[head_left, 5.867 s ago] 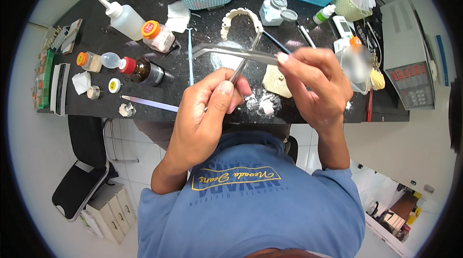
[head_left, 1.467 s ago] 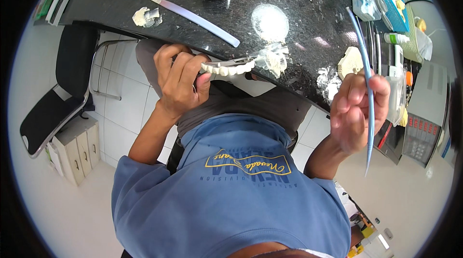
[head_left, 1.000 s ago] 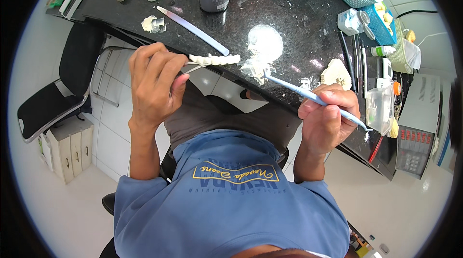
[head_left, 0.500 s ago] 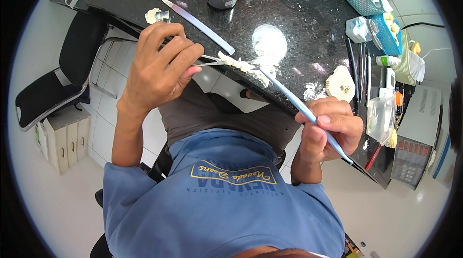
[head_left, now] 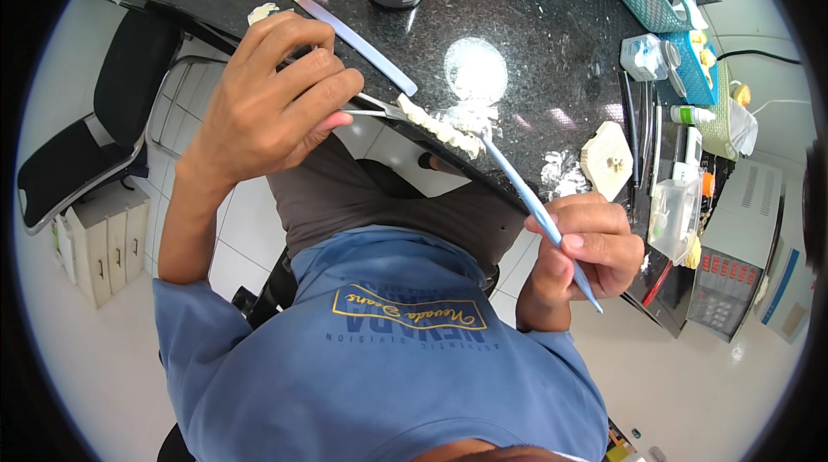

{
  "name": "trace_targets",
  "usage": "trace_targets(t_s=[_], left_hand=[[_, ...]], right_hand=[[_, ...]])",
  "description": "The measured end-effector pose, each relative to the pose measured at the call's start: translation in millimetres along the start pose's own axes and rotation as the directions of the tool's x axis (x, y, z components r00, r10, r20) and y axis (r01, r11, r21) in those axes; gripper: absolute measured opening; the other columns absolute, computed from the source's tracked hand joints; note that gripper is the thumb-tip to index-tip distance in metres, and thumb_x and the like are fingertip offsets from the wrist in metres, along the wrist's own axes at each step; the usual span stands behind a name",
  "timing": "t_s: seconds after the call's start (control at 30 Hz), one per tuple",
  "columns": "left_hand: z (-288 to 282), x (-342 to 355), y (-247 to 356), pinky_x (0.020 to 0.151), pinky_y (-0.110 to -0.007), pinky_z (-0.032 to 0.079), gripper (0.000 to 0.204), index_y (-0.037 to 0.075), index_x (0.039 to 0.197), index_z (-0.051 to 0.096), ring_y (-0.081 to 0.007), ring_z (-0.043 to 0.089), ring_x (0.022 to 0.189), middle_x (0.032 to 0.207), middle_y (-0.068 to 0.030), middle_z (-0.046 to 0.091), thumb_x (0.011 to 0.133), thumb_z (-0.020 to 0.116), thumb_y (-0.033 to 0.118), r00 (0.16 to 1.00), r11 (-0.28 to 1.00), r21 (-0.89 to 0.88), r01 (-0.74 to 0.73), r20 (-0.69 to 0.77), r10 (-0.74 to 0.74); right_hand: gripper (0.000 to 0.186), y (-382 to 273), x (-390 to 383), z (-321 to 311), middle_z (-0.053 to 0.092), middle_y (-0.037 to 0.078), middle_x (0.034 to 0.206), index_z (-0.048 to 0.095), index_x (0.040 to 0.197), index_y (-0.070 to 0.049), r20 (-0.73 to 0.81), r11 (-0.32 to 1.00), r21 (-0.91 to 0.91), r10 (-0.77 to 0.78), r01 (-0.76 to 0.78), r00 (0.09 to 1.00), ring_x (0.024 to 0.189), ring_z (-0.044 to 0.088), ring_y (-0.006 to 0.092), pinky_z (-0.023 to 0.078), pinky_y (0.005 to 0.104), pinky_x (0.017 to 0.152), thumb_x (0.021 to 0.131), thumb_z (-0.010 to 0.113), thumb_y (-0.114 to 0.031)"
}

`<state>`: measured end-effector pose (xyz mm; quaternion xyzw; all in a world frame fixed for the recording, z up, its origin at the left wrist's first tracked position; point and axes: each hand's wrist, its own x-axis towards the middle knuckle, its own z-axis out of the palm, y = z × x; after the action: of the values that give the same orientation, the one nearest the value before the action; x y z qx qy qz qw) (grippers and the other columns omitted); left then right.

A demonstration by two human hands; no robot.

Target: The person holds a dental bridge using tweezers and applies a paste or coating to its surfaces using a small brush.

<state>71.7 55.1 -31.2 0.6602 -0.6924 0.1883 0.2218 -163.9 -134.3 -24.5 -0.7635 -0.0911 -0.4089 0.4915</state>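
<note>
Tweezers (head_left: 392, 112) are pinched in the left hand (head_left: 280, 100), their tips at the left end of a white row of tooth shapes (head_left: 437, 127), which is held out along the near edge of the table (head_left: 552, 39). The right hand (head_left: 588, 246) grasps a slim blue tool (head_left: 511, 171) between thumb and fingers, its far tip close by the row's right end; whether they touch, I cannot tell. A pale lilac stick (head_left: 358, 44) lies beyond the tweezers, and a beige block (head_left: 605, 160) sits beyond the right hand.
</note>
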Motion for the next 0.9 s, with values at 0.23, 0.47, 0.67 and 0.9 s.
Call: trace_targets(t_s=[0.23, 0.47, 0.67, 0.9], left_hand=[[0.6, -0.2, -3.3, 0.08, -0.047, 0.048, 0.03, 0.002, 0.089, 0.064, -0.0301, 0.057, 0.092, 0.087, -0.0078, 0.058, 0.076, 0.067, 0.028, 0.999, 0.999, -0.024, -0.035, 0.005, 0.035], [1.4, -1.2, -3.4, 0.08, -0.046, 0.048, 0.031, 0.001, 0.089, 0.064, -0.0299, 0.057, 0.092, 0.087, -0.0077, 0.058, 0.076, 0.067, 0.03, 0.999, 0.999, -0.019, -0.039, 0.006, 0.039], [0.8, -0.8, -2.7, 0.08, -0.046, 0.048, 0.031, 0.002, 0.088, 0.065, -0.0298, 0.057, 0.092, 0.086, -0.0072, 0.059, 0.076, 0.067, 0.03, 0.999, 0.999, -0.009, -0.034, 0.007, 0.034], [0.7, -0.4, -3.2, 0.081, -0.046, 0.047, 0.03, 0.002, 0.088, 0.065, -0.0296, 0.057, 0.092, 0.087, -0.0071, 0.059, 0.075, 0.067, 0.029, 0.999, 0.999, -0.011, -0.041, 0.006, 0.041]], right_hand=[[0.017, 4.9, -1.8, 3.8, 0.057, 0.012, 0.076, 0.051, 0.092, -0.001, 0.038, 0.994, -0.096, -0.043, 0.046, 0.998, 0.06, 0.063, 0.0186, 0.051, 0.024, 0.05, 0.087, 0.064, -0.011], [0.016, 6.8, -0.3, 1.9, 0.058, 0.014, 0.078, 0.051, 0.093, 0.0, 0.075, 0.995, -0.07, -0.065, 0.07, 0.995, 0.06, 0.063, 0.019, 0.053, 0.025, 0.05, 0.087, 0.063, -0.009], [0.016, 6.5, -1.7, 3.4, 0.058, 0.014, 0.078, 0.052, 0.092, 0.0, 0.061, 0.996, -0.07, -0.057, 0.061, 0.996, 0.061, 0.063, 0.0192, 0.053, 0.0247, 0.052, 0.087, 0.063, -0.009], [0.016, 5.1, 0.3, 2.1, 0.059, 0.014, 0.079, 0.052, 0.092, -0.001, 0.069, 0.995, -0.091, -0.033, 0.04, 0.997, 0.062, 0.063, 0.0193, 0.053, 0.0248, 0.052, 0.088, 0.064, -0.011]])
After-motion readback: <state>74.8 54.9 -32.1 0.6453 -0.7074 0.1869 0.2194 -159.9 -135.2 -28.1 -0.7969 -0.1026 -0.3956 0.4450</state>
